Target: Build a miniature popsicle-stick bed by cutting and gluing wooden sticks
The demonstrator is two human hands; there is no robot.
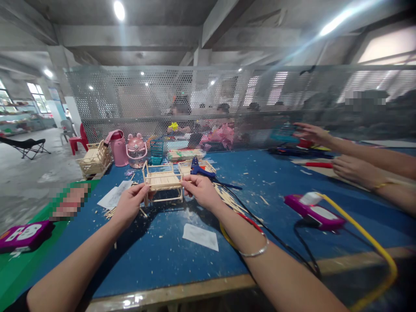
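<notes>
Between my two hands is a small wooden stick frame (163, 179), shaped like a miniature bed, with a slatted deck, posts and lower rails. It is raised over the blue table. My left hand (132, 200) pinches its left post, and my right hand (202, 190) pinches its right end. Just behind my right hand lies a blue glue gun (199, 169), its black cord running off to the right. Another wooden stick piece (185, 166) lies partly hidden behind the frame. Loose wooden sticks (225, 198) are scattered beside my right wrist.
A pink thermos (118, 148), a clear pink-lidded bottle (136, 151) and stacked wooden pieces (95, 158) stand back left. Paper (200, 236) lies in front. Right, a purple power strip (313, 211) has a yellow cable. Another person's hands (352, 171) work there. A perforated metal screen (156, 97) spans behind.
</notes>
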